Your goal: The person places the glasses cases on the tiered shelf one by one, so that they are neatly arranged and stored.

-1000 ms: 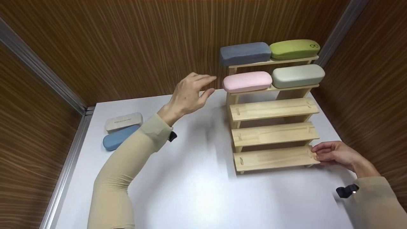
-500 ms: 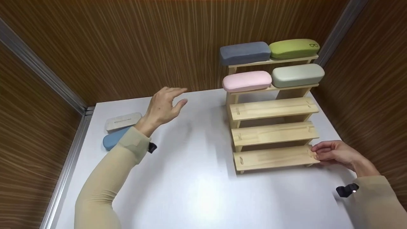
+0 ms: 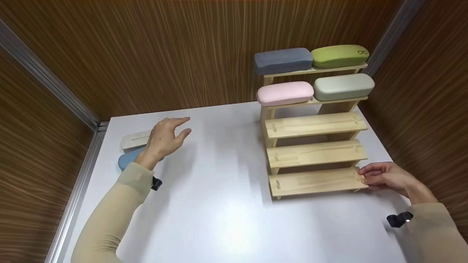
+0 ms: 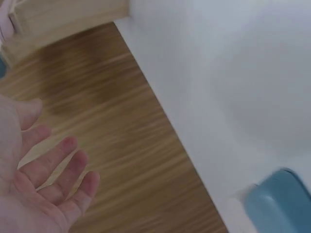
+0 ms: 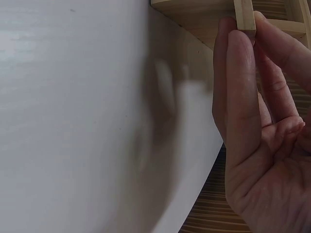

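Note:
My left hand (image 3: 164, 138), fingers relaxed and apart, is over the left part of the table and holds nothing. Behind it in the head view lie a blue glasses case (image 3: 128, 159) and an off-white glasses case (image 3: 133, 141), both partly covered by the hand and wrist. My right hand (image 3: 393, 179) pinches the right end of the lowest shelf of a tiered wooden rack (image 3: 314, 182). In the right wrist view, thumb and fingers (image 5: 241, 63) close on the shelf end (image 5: 246, 22). The left wrist view shows the blue case at lower right.
A slate-blue case (image 3: 283, 61) and a lime-green case (image 3: 340, 56) sit on the rack's top tier. Below them are a pink case (image 3: 285, 93) and a pale grey-green case (image 3: 343, 87). The three lower tiers are bare wood. Wood-grain walls (image 3: 182, 54) surround the white table (image 3: 219, 219).
My left hand has moved away from the rack, leftward and toward me, to above the two cases on the left. The right hand stays at the lowest shelf.

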`<state>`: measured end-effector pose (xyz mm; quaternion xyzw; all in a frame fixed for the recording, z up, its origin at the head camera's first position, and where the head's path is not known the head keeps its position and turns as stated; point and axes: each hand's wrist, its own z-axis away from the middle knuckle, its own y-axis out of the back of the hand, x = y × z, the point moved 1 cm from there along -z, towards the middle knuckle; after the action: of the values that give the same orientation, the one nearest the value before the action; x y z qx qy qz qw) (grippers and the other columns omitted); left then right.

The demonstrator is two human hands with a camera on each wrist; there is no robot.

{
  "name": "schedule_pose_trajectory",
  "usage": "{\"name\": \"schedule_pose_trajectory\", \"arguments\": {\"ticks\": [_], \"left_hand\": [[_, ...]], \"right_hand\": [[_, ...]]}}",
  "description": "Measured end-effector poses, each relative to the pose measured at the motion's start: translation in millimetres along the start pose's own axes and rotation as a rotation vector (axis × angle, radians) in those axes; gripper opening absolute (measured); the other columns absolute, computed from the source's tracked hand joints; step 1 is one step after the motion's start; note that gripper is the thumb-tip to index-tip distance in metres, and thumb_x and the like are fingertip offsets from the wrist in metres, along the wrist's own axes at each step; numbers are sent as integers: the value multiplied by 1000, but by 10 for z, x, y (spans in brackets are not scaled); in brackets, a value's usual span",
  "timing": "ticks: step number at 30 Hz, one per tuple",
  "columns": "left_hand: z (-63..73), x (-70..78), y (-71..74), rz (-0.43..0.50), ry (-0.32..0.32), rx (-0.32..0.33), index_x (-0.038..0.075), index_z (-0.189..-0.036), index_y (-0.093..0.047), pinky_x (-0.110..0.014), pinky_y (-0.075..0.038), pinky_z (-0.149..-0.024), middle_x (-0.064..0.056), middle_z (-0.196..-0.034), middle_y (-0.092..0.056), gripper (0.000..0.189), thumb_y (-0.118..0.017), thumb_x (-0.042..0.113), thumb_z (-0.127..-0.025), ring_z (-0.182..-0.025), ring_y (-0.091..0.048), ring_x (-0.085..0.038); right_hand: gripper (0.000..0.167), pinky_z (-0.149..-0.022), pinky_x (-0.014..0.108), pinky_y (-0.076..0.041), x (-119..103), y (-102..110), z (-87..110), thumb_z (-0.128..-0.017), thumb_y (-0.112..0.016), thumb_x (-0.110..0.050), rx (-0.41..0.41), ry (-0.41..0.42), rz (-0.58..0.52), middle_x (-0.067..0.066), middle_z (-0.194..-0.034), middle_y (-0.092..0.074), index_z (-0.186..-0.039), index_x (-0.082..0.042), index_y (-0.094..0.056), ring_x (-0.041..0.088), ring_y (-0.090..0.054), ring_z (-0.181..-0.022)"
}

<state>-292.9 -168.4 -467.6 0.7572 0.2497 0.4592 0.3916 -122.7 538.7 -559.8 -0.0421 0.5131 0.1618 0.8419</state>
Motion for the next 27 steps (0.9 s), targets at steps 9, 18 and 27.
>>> {"name": "schedule_pose_trajectory", "arguments": {"ticks": [9,18,27], "left_hand": [[211,-254,-42,9,52,-14,7,-148,-74,-62,-56,-115,-20,-147,-76,44,-74,25,-108,-135,-72,-46],[461,-530,-45,-14,139,-4,6,-148,-73,-63,-59,-106,-24,-143,-77,46,-76,24,-107,-124,-75,-47],[664,-756,30,-2,208,-14,3,-149,-71,-69,-50,-122,-25,-147,-74,48,-76,22,-106,-143,-66,-52]], "right_hand": [[39,-79,24,-68,6,-4,8,-103,-68,9,-13,1,-25,-11,-99,-86,-110,-25,-85,3,-79,-90],[38,-79,25,-68,5,-10,-7,-104,-68,8,-22,-1,-27,-10,-100,-86,-111,-25,-85,4,-80,-90],[38,-79,25,-69,-4,-1,-6,-104,-68,8,-13,-7,-18,-10,-99,-86,-110,-25,-85,4,-80,-90]]}}
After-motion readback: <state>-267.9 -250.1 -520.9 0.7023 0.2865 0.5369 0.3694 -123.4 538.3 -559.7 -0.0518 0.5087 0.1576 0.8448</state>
